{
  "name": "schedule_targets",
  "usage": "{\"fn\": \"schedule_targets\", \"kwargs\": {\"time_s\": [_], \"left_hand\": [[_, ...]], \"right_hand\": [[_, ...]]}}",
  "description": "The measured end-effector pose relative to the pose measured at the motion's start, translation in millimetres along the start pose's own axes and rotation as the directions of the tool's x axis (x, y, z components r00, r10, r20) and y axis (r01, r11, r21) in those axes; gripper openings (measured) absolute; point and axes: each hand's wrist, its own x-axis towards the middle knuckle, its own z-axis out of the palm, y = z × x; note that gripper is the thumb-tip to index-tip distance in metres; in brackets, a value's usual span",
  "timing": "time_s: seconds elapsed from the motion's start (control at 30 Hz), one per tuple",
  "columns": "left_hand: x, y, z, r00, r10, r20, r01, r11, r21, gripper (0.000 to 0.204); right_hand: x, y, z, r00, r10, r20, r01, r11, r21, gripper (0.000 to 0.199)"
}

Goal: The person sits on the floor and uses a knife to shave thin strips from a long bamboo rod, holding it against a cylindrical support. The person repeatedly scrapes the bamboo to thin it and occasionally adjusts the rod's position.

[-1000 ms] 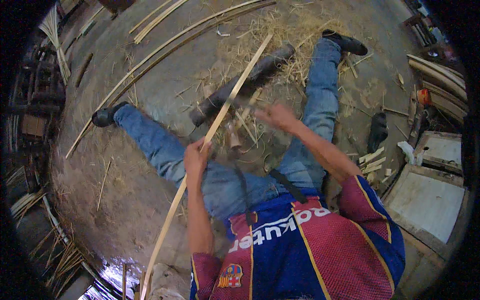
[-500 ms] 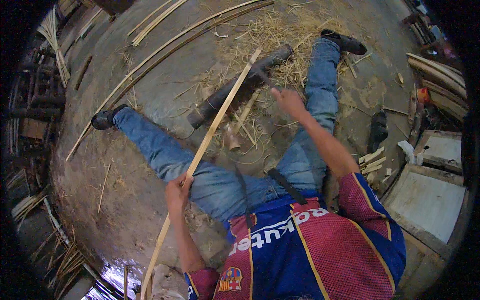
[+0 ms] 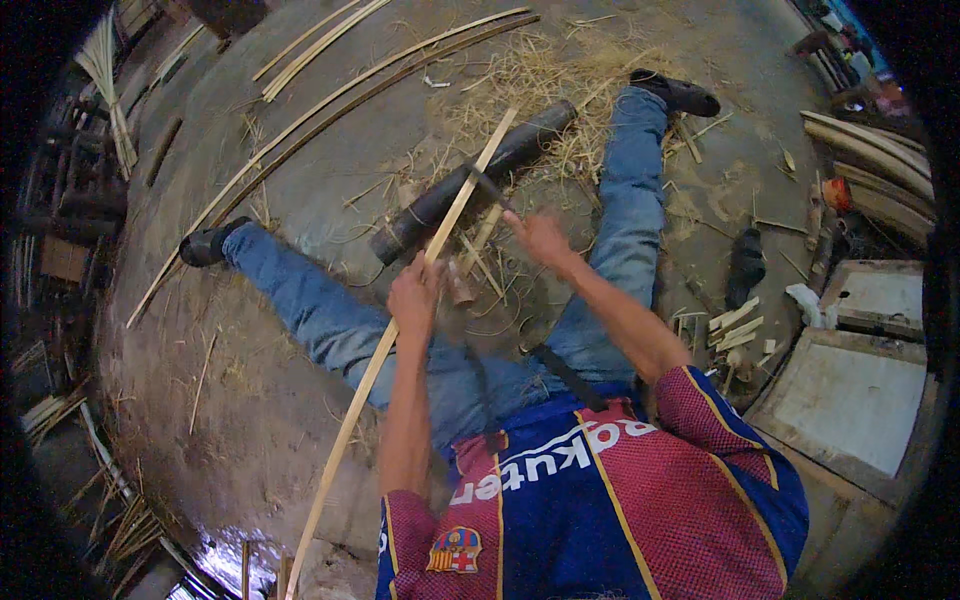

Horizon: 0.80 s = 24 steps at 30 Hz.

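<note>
My left hand [image 3: 413,297] is closed around a long, pale bamboo strip [image 3: 362,390], which slants from the lower left up to the middle. The strip's far part crosses over a dark cylindrical log [image 3: 425,213] lying on the floor between my legs. My right hand [image 3: 541,238] is closed on a knife whose handle is mostly hidden by the fingers. Its dark blade [image 3: 490,187] reaches up and left to the strip where it passes above the log; whether it touches is blurred.
Thin shavings [image 3: 560,90] lie heaped beyond the log. Long curved strips [image 3: 330,105] rest on the floor at the far left. On the right are short wood pieces [image 3: 735,325], a dark sandal [image 3: 745,268] and framed pale panels [image 3: 850,400].
My left hand has moved up along the strip, closer to the log. My right hand has come left and down, bringing the blade to the strip.
</note>
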Motion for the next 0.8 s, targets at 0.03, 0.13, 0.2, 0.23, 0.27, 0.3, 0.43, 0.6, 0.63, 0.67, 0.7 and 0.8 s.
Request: {"fn": "schedule_targets", "kwargs": {"time_s": [0.03, 0.13, 0.2, 0.23, 0.27, 0.3, 0.43, 0.6, 0.63, 0.67, 0.7, 0.8], "left_hand": [[2, 4, 2, 0.996, -0.070, 0.062, 0.069, 0.997, 0.019, 0.043], [8, 4, -15, 0.965, -0.131, 0.226, 0.156, 0.983, -0.098, 0.044], [8, -16, -26, 0.947, -0.094, 0.308, 0.143, 0.980, -0.141, 0.039], [5, -24, -31, 0.936, -0.077, 0.344, 0.139, 0.977, -0.161, 0.036], [-3, -30, -35, 0.940, -0.096, 0.328, 0.169, 0.964, -0.204, 0.036], [-11, -31, -43, 0.942, -0.112, 0.315, 0.196, 0.949, -0.246, 0.036], [-13, -26, -51, 0.924, -0.177, 0.339, 0.274, 0.926, -0.262, 0.038], [-24, -35, -46, 0.957, -0.134, 0.256, 0.204, 0.940, -0.272, 0.042], [-27, -38, -45, 0.967, -0.117, 0.224, 0.181, 0.940, -0.288, 0.043], [-25, -42, -44, 0.958, -0.137, 0.252, 0.207, 0.939, -0.276, 0.043], [-27, -34, -51, 0.944, -0.155, 0.292, 0.235, 0.936, -0.262, 0.042], [-25, -26, -53, 0.938, -0.174, 0.300, 0.261, 0.924, -0.278, 0.041]], "right_hand": [[-6, -3, 4, 0.999, 0.001, 0.032, -0.002, 0.999, 0.036, 0.074], [-40, -14, 14, 0.961, -0.153, 0.231, 0.158, 0.988, -0.002, 0.073], [-57, -17, 18, 0.949, -0.254, 0.186, 0.257, 0.966, 0.011, 0.074], [-61, -17, 19, 0.937, -0.308, 0.163, 0.310, 0.951, 0.018, 0.075], [-54, -12, 14, 0.951, -0.237, 0.200, 0.243, 0.970, -0.006, 0.075], [-37, -2, 3, 0.959, -0.162, 0.233, 0.174, 0.984, -0.032, 0.075], [17, 50, -25, 0.985, -0.139, -0.101, 0.134, 0.989, -0.057, 0.077], [13, 22, -24, 0.971, -0.194, 0.139, 0.219, 0.955, -0.202, 0.076], [4, 16, -22, 0.942, -0.263, 0.210, 0.308, 0.925, -0.223, 0.075], [13, 24, -22, 0.966, -0.168, 0.195, 0.204, 0.962, -0.183, 0.074], [22, 44, -26, 0.981, -0.057, 0.187, 0.084, 0.986, -0.142, 0.074], [48, 51, -47, 0.998, 0.044, 0.037, -0.040, 0.992, -0.116, 0.077]]}}
